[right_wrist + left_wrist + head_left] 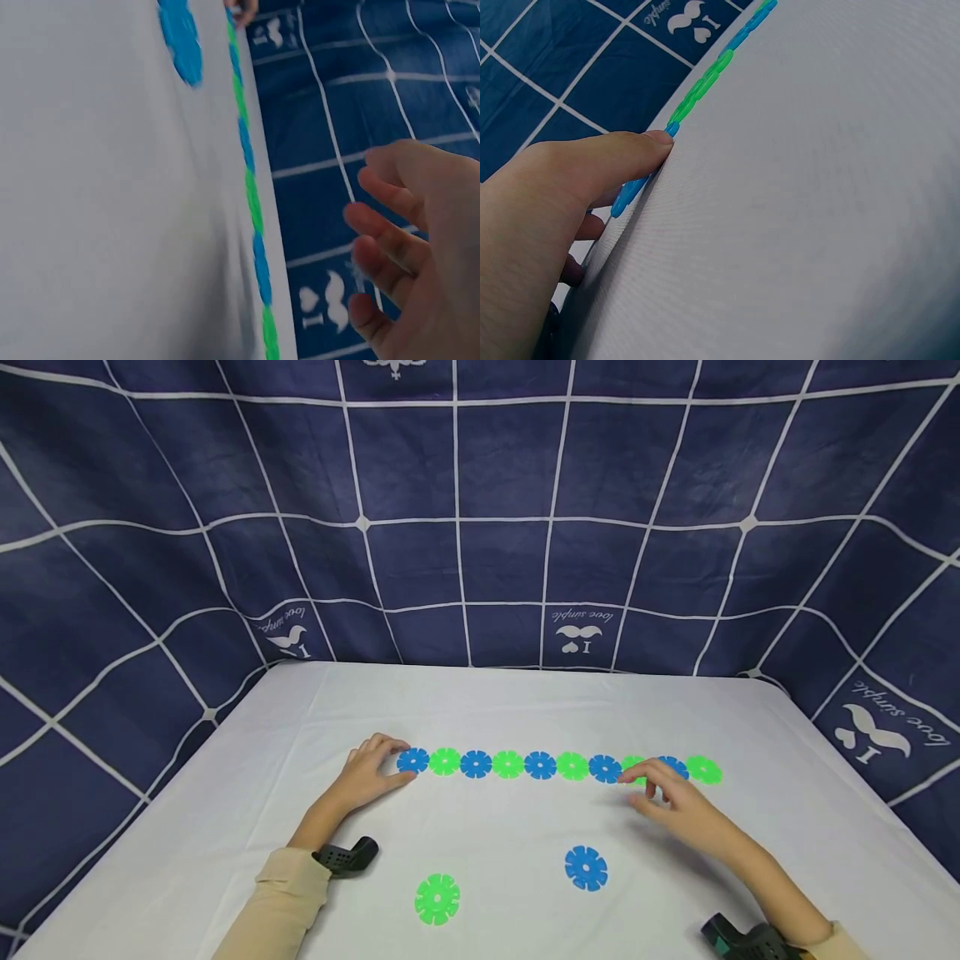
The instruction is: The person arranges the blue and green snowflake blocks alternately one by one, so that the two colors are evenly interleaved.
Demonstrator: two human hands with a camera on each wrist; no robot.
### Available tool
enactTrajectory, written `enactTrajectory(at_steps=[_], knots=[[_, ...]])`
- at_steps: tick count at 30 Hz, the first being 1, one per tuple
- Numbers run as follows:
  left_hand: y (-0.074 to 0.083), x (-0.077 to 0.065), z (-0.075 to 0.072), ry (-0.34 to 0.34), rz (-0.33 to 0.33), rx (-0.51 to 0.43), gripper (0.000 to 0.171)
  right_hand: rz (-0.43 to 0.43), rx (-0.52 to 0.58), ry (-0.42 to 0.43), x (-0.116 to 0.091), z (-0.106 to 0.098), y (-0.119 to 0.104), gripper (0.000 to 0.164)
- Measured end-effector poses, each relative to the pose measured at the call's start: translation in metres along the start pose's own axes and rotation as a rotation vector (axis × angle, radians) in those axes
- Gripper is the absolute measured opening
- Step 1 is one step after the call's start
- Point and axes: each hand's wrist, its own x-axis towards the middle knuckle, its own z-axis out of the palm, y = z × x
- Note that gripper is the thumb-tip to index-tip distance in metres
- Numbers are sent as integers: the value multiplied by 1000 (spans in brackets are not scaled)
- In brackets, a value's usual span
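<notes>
A straight row of flat, notched plastic snowflake discs, alternating blue and green, lies across the white cloth. My left hand (366, 777) is at its left end, holding the blue disc (413, 761) there between thumb and index finger. In the left wrist view, the thumb (649, 146) lies against the near edge of that blue disc (630, 196). Over the right part of the row, my right hand (686, 806) hovers with loosely bent fingers and nothing in them. It partly hides a green disc (633, 767) and a blue disc (675, 767). Another green disc (705, 770) ends the row.
Nearer to me, a loose green disc (429, 902) and a loose blue disc (587, 868) lie apart on the white-covered table (510, 827). A dark blue curtain (502, 568) with white lines hangs behind the table's far edge and along both sides.
</notes>
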Motion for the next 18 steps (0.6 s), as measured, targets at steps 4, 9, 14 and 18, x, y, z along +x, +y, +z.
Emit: enactTrajectory(at_steps=[4,9,14,18], knots=[[0,1,-1,-4,-5,1,51,-20,104,-204,-3,15,-13,25],[-1,1,0,2,-11,13,50,-37,202,-389,-7,28,-19,32],[-2,1,0,0,-12,10,51,-32,187,-461,-10,37,-19,37],[-1,1,2,-4,-12,10,51,-18,115,-478,-11,39,-19,41]])
